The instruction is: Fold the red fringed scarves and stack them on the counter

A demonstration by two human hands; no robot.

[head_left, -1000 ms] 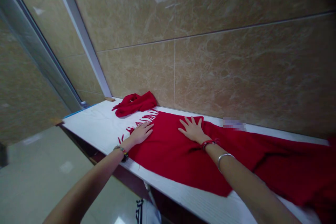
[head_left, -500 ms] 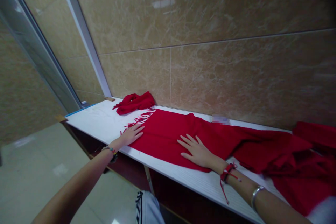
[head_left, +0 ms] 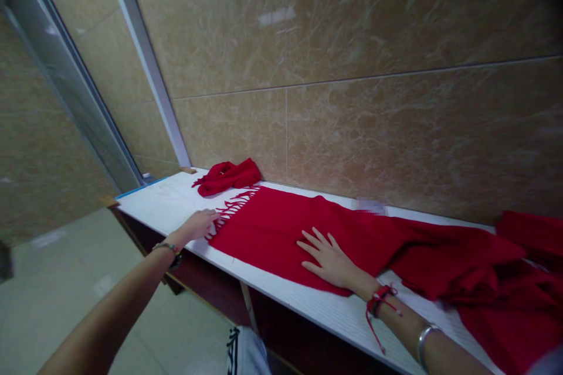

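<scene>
Head view, looking forward and down: a long red fringed cloth [head_left: 275, 231] lies on a white tabletop [head_left: 160, 205] against a marbled tile wall [head_left: 396, 129]. Taking the middle of the view as the clock's centre, its flat part spreads from about 7 to 4 o'clock, with the fringe [head_left: 236, 205] at its left end. Towards 4 o'clock it runs into rumpled red fabric [head_left: 475, 266]; whether that is all one piece, I cannot tell. A smaller red bundle [head_left: 229, 180] sits at 9 o'clock, close to the wall.

The left hand [head_left: 197, 226], at 8 o'clock, is palm down with its fingers close together and their tips at the fringe; whether they pinch any strands, I cannot tell. The right hand [head_left: 332, 261], at 5 o'clock, lies on the cloth with fingers spread wide. A red cord bracelet [head_left: 379, 299] and a silver bangle [head_left: 423, 344] circle that arm.

The step in hand looks like smoothing the cloth and straightening its fringe. The next move, as I judge it, calls for light fingertips on the strands and a steady right palm, so the cloth does not slide or crease.

Near 4 o'clock, by the wall, is a small pale label-like patch [head_left: 372, 207], too blurred to read; no brand or other writing is legible
</scene>
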